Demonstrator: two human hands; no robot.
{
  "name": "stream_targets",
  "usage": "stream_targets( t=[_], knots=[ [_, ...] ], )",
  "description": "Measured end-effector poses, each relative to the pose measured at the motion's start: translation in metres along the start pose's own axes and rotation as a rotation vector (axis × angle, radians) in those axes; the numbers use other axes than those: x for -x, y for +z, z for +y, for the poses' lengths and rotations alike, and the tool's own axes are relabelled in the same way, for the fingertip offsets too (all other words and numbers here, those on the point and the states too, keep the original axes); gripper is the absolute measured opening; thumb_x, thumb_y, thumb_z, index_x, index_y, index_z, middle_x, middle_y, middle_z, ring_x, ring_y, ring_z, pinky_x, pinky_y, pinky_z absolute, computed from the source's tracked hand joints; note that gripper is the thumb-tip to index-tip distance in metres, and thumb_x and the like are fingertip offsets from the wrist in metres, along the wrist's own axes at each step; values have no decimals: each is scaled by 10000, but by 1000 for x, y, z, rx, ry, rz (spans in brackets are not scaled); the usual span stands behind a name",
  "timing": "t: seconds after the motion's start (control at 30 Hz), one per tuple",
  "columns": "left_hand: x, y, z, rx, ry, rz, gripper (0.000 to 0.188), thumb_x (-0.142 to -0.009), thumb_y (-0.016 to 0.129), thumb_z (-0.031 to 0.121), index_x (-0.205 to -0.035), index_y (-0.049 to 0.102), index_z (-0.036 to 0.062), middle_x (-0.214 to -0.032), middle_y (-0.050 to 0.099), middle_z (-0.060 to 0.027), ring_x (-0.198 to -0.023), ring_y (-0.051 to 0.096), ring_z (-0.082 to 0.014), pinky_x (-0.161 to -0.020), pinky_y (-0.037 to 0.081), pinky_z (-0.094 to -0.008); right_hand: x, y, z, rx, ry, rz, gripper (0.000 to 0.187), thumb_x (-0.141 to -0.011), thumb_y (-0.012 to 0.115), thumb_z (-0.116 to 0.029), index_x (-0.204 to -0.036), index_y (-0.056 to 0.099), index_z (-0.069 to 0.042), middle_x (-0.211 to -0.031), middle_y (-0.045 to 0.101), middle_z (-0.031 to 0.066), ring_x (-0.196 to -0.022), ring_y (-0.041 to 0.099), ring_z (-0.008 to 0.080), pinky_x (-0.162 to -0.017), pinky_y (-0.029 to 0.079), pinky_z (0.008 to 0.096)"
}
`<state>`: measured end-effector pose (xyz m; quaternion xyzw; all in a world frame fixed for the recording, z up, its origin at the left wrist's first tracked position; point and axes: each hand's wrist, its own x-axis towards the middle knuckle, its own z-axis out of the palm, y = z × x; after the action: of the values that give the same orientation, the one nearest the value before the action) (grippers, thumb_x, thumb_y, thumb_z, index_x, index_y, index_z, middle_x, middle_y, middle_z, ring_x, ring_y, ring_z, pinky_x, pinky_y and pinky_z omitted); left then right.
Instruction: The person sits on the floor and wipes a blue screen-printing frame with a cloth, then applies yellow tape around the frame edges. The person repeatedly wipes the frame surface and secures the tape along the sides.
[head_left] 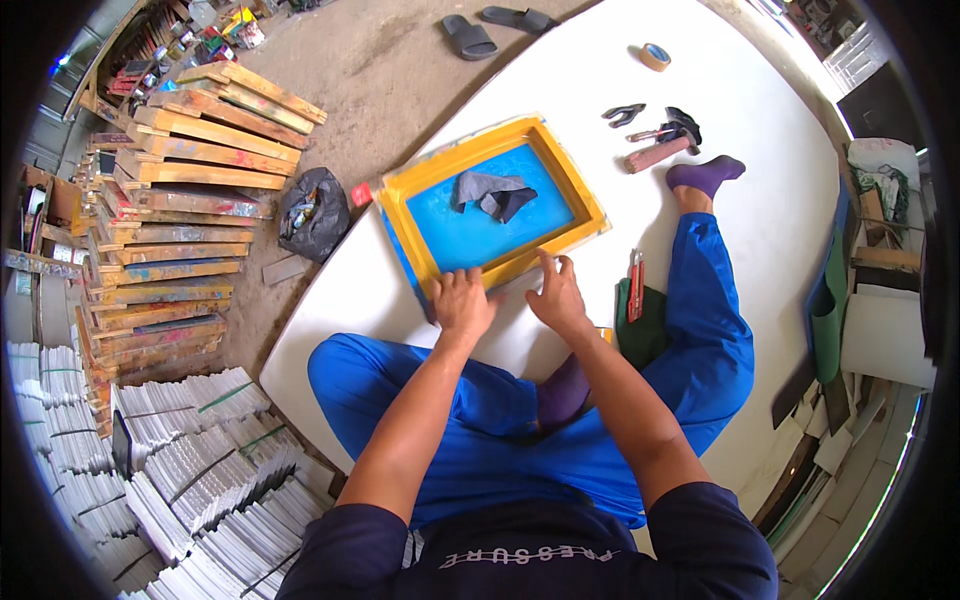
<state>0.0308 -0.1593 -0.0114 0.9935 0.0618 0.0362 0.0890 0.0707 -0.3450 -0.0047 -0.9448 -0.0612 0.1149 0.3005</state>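
Observation:
A yellow wooden screen-printing frame [432,168] with a blue mesh lies on the white board in front of me. A crumpled grey and dark cloth [492,193] rests on the mesh. At the near rail, toward its left corner, my left hand [464,302] has its fingers bent over the wood, thumb on the near side. Farther right along the same rail, my right hand [558,298] touches the edge with its fingertips, thumb and fingers apart. The frame's underside is hidden.
A red-handled cutter [636,285] lies on green cloth [642,325] by my bent leg. Beyond are a hammer [658,153], pliers [624,115] and a tape roll [655,57]. Stacked wooden frames [190,210], a black bag [314,215] and paper bundles [215,450] stand left.

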Motion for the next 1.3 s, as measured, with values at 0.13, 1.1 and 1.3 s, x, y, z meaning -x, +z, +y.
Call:
stream_targets(
  t=[0.13,1.1,1.3],
  knots=[
    [-4,5,-27,519,76,-168,331,-881,781,388,-1101,773,141,-1033,756,-124,-1150,652,-317,-1128,363,-545,4,-15,5,-65,28,-113,854,-804,667,-88,-1593,341,-71,-1365,529,399,-1232,576,558,-1057,490,548],
    [9,-17,11,141,105,-176,668,-743,914,344,-1356,693,195,-1501,542,-107,-1428,400,-351,-1193,307,-570,73,-123,96,84,-239,-327,525,-673,786,-26,-1181,655,-5,-1033,663,186,-996,691,365,-912,572,434],
    [11,4,1,898,1,-94,670,-953,743,506,-1454,595,88,-1338,647,-175,-1150,659,-362,-1007,508,-522,55,-139,72,-435,-113,-243,493,-808,774,62,-1254,572,9,-1204,682,130,-1107,705,221,-929,576,345]
  ],
)
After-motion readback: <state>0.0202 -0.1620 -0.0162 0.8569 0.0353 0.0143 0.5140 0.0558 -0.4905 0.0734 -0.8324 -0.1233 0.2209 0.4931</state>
